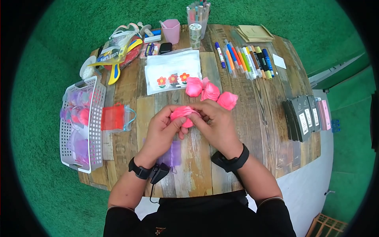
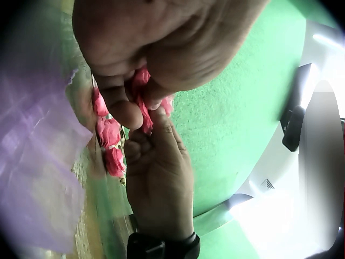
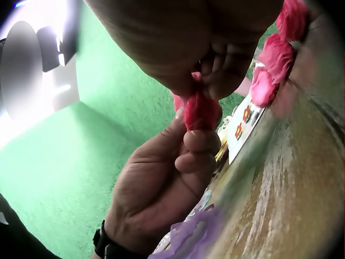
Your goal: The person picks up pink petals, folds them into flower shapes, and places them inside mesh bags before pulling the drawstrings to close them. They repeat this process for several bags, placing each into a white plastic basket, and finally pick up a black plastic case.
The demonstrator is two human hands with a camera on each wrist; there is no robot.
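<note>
A crinkled pink flower (image 1: 182,114) is pinched between both hands above the middle of the wooden table (image 1: 252,118). My left hand (image 1: 161,128) grips its left side with thumb and fingers; my right hand (image 1: 216,125) grips its right side, thumb on top. In the left wrist view the pink petals (image 2: 142,110) show between the fingertips of both hands; the right wrist view shows the flower (image 3: 200,112) from the other side, partly hidden by fingers. Several more pink flowers (image 1: 210,91) lie just beyond my right hand. Below my hands lies a purple mesh bag (image 1: 171,155).
At left stand a white basket (image 1: 94,122) of wrapped items and a red mesh bag (image 1: 113,117). A flowered pouch (image 1: 173,71), pink cup (image 1: 171,31), pen holder (image 1: 198,17) and markers (image 1: 246,61) lie toward the back. Black packages (image 1: 302,118) stand at right.
</note>
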